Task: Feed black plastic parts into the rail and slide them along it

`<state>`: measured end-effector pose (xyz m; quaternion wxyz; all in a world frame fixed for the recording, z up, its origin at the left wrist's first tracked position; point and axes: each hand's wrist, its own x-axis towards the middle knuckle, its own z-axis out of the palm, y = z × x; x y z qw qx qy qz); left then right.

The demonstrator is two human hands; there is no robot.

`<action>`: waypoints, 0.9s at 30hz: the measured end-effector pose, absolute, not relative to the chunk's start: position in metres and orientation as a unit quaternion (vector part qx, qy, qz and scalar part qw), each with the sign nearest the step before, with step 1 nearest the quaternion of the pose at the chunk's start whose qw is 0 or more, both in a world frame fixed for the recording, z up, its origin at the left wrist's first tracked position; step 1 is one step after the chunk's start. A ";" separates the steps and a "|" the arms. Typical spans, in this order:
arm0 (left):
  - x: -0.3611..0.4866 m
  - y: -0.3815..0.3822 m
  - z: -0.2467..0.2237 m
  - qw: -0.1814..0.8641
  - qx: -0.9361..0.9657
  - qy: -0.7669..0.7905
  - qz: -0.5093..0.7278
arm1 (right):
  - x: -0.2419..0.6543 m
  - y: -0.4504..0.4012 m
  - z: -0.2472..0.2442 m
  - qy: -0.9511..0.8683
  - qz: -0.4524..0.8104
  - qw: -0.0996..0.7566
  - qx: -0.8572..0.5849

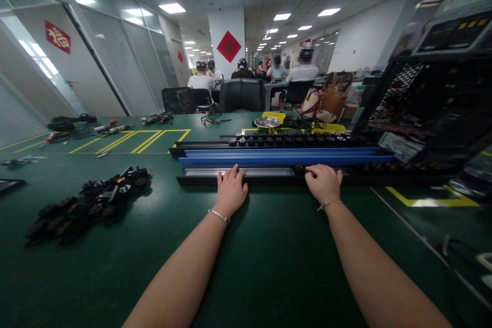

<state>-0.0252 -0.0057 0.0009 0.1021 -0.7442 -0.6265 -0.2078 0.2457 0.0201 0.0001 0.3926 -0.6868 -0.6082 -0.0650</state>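
Observation:
A long black rail (200, 180) with a silvery channel lies across the green table. My left hand (232, 190) rests on the rail's left part, fingers spread, holding nothing. Further right, my right hand (324, 182) is at the same rail, its fingers bent beside a small black part (299, 168) in the channel; whether they grip it is hard to tell. Behind the rail lies a blue rail (277, 156). Beyond that, a row of small black knob-like parts (265, 140) stands along another dark rail.
A pile of black parts (100, 200) lies at the left. A metal bowl (267, 122) and yellow trays (328, 128) stand behind the rails. An open black equipment case (423, 107) rises at the right. Tools and cables lie at the far left; people sit in the background.

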 end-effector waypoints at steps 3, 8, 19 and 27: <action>-0.025 -0.006 0.001 0.100 -0.743 -0.629 -0.205 | 0.245 0.020 0.000 -0.612 -0.060 0.386 -0.688; -0.025 -0.006 0.001 0.101 -0.743 -0.629 -0.206 | 0.243 0.019 0.001 -0.621 -0.057 0.381 -0.683; -0.025 -0.007 0.003 0.101 -0.742 -0.630 -0.203 | 0.241 0.018 0.001 -0.631 -0.057 0.382 -0.674; -0.025 -0.006 0.001 0.104 -0.744 -0.627 -0.205 | 0.239 0.018 0.001 -0.639 -0.059 0.378 -0.667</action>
